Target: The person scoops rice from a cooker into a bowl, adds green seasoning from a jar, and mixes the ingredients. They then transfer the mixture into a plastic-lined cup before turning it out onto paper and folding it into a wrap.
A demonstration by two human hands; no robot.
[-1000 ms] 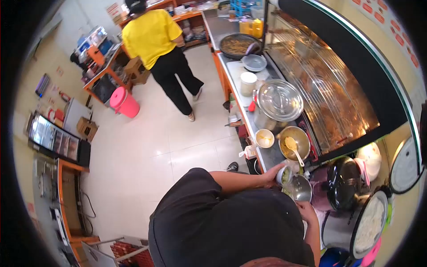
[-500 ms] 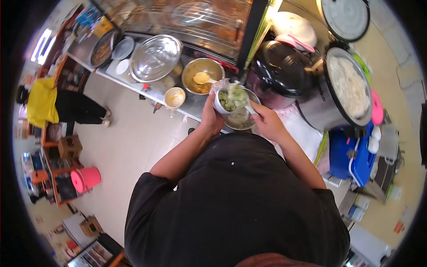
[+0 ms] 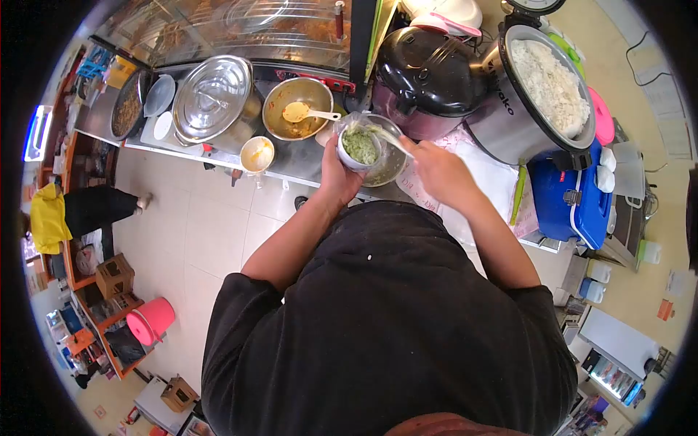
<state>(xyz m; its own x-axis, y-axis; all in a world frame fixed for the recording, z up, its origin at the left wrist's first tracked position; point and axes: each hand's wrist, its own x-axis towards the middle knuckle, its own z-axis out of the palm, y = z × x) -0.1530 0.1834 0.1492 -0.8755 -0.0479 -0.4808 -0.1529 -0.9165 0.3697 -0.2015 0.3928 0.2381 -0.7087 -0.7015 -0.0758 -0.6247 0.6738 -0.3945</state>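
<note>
The left hand (image 3: 340,174) grasps a cup (image 3: 352,163) of green food (image 3: 360,145) at the bowl's (image 3: 393,166) left; the right hand (image 3: 440,173) grips a spoon (image 3: 388,138). The cup looks light, probably squeezable; best held round its side.

A pale, glossy floor of large square tiles (image 3: 207,232) spreads left of a long grey metal worktop (image 3: 299,158), thin joint lines crossing it. Behind the worktop stands a dark-framed glass display cabinet (image 3: 218,33) with wire racks and a warm amber interior. Orange-brown wooden shelving (image 3: 102,309) lines the left side, near a round pink lidded bin (image 3: 150,320) and a brown cardboard box (image 3: 115,275). A bluish-white bright panel (image 3: 36,134) glows at the far left; whether window or lamp cannot be told. A plain pale-yellow wall (image 3: 658,240) rises at right, bearing a small orange notice (image 3: 664,309). A white rectangular-topped cabinet (image 3: 618,341) stands at lower right.
</note>
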